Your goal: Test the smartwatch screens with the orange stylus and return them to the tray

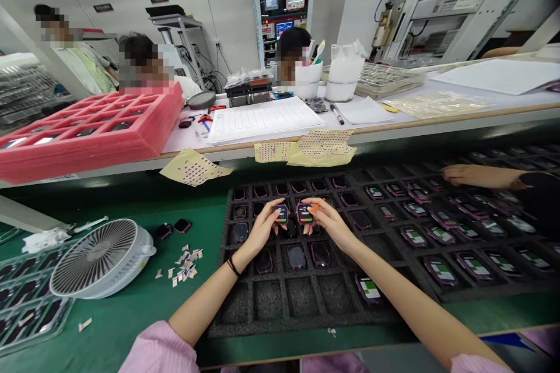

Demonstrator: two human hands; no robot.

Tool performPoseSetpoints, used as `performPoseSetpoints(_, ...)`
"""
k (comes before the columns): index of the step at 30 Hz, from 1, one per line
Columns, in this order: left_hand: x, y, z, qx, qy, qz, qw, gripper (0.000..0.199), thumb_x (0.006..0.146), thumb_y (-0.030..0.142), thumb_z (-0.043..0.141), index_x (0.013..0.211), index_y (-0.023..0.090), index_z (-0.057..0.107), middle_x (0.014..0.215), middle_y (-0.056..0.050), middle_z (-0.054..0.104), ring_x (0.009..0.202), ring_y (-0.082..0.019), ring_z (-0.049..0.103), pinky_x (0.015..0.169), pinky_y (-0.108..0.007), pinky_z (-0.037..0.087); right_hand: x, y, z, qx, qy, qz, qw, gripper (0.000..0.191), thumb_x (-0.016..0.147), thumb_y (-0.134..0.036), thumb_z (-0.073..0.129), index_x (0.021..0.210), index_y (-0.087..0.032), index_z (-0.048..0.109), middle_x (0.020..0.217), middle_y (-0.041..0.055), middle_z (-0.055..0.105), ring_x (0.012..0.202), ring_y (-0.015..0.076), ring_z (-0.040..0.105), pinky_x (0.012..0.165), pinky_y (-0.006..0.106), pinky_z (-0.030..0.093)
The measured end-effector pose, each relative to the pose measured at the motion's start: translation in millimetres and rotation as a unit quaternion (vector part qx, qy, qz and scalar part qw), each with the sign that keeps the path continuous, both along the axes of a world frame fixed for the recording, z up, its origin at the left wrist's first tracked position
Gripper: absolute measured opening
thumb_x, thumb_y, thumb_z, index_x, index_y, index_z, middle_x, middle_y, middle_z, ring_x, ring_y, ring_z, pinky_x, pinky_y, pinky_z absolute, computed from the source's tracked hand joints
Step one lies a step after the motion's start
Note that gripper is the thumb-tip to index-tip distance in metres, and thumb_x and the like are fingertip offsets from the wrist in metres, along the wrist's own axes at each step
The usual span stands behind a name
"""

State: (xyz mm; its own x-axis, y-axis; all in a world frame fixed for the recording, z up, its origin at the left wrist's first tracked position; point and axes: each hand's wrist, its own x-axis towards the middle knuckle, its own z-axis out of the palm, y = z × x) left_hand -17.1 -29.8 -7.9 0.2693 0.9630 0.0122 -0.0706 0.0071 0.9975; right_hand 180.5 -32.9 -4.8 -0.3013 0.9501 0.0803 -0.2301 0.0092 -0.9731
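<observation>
Two smartwatch bodies without straps, their screens lit, are held up side by side over a black foam tray (301,297). My left hand (263,227) is closed round the edge of one smartwatch (280,214), thumb at its screen. The other smartwatch (305,214) sits in my right hand (328,221), which also has a small orange piece (314,208) at its fingertips. Beneath, the tray's pockets hold more watch bodies, such as a dark one (296,256); several front pockets are bare foam. A watch with a green and white screen (368,288) lies by my right forearm.
Left of the tray are a round fan (102,259), two watch bodies (172,228), scattered small tabs (186,265) and a clear tray (32,297). A co-worker's hand (464,175) reaches over a second foam tray. Above, a shelf edge (245,148) carries pink foam (149,134) and papers.
</observation>
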Motion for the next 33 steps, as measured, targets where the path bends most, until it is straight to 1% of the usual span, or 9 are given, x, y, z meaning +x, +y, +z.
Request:
performPoseSetpoints(4,-0.1,0.7,-2.4,0.011,-0.012,-0.004,1.0,0.048,0.083,0.039,0.055,0.127,0.022,0.045,0.097,-0.004,0.055,0.071,-0.012,0.061,0.051,-0.018,0.043,-2.0,-0.6,0.1,0.003,0.019,0.005,1.0,0.036,0.082,-0.039,0.06,0.111,-0.021,0.05,0.079,0.0007,0.06,0.06,0.0173,0.066,0.051,0.029,0.049)
performPoseSetpoints(7,0.4,1.3,-3.7,0.022,-0.014,-0.005,1.0,0.052,0.081,0.038,0.059,0.128,0.022,0.043,0.099,-0.005,0.055,0.072,-0.012,0.06,0.051,-0.018,0.042,-3.3,-0.7,-1.6,0.012,0.025,0.015,1.0,0.04,0.079,-0.036,0.064,0.114,-0.023,0.048,0.091,0.0025,0.059,0.065,0.0178,0.067,0.051,0.029,0.051)
performPoseSetpoints(12,0.6,1.3,-4.9,0.036,-0.012,-0.007,0.999,0.057,0.079,0.037,0.063,0.129,0.021,0.04,0.103,-0.006,0.055,0.072,-0.011,0.059,0.051,-0.018,0.041,-4.3,-0.5,-5.2,0.024,0.026,0.042,0.999,0.045,0.078,-0.033,0.066,0.117,-0.024,0.044,0.097,0.004,0.058,0.073,0.0184,0.068,0.056,0.03,0.054)
performPoseSetpoints(17,1.5,1.3,-5.9,0.042,-0.002,-0.007,0.999,0.057,0.079,0.038,0.063,0.128,0.021,0.04,0.103,-0.007,0.054,0.072,-0.011,0.058,0.05,-0.018,0.04,-3.9,-0.1,-4.6,0.013,0.022,0.034,0.999,0.042,0.08,-0.036,0.064,0.115,-0.023,0.045,0.093,0.0038,0.06,0.07,0.0183,0.068,0.055,0.03,0.053)
performPoseSetpoints(20,1.8,1.6,-6.0,0.048,0.0,-0.006,0.999,0.057,0.078,0.039,0.064,0.128,0.021,0.041,0.103,-0.006,0.054,0.071,-0.01,0.058,0.05,-0.017,0.04,-3.2,-0.1,-2.8,0.016,0.015,0.007,1.0,0.04,0.08,-0.039,0.064,0.112,-0.022,0.047,0.085,0.0016,0.06,0.063,0.0171,0.067,0.052,0.029,0.051)
performPoseSetpoints(23,0.9,1.9,-5.2,0.036,-0.005,-0.005,0.999,0.052,0.082,0.041,0.058,0.127,0.021,0.043,0.099,-0.005,0.055,0.07,-0.011,0.059,0.05,-0.018,0.041,-2.3,-0.2,-1.4,0.023,0.005,-0.026,0.999,0.038,0.079,-0.04,0.064,0.108,-0.021,0.049,0.078,-0.0006,0.059,0.056,0.0147,0.064,0.049,0.028,0.049)
performPoseSetpoints(27,-0.6,2.6,-5.0,0.022,-0.003,0.006,1.0,0.046,0.084,0.042,0.053,0.125,0.021,0.046,0.092,-0.003,0.055,0.067,-0.011,0.059,0.05,-0.019,0.042,-1.5,-0.1,-1.2,0.026,-0.012,-0.056,0.998,0.033,0.079,-0.038,0.064,0.105,-0.021,0.051,0.075,-0.002,0.058,0.048,0.0116,0.059,0.045,0.026,0.046)
performPoseSetpoints(33,-0.8,3.0,-5.4,0.032,0.0,0.01,0.999,0.047,0.083,0.04,0.055,0.124,0.02,0.047,0.09,-0.003,0.054,0.067,-0.011,0.059,0.051,-0.019,0.042,-1.4,0.8,-3.4,0.021,0.017,-0.023,0.999,0.034,0.08,-0.038,0.061,0.108,-0.021,0.051,0.081,0.0,0.057,0.055,0.0149,0.064,0.046,0.026,0.048)
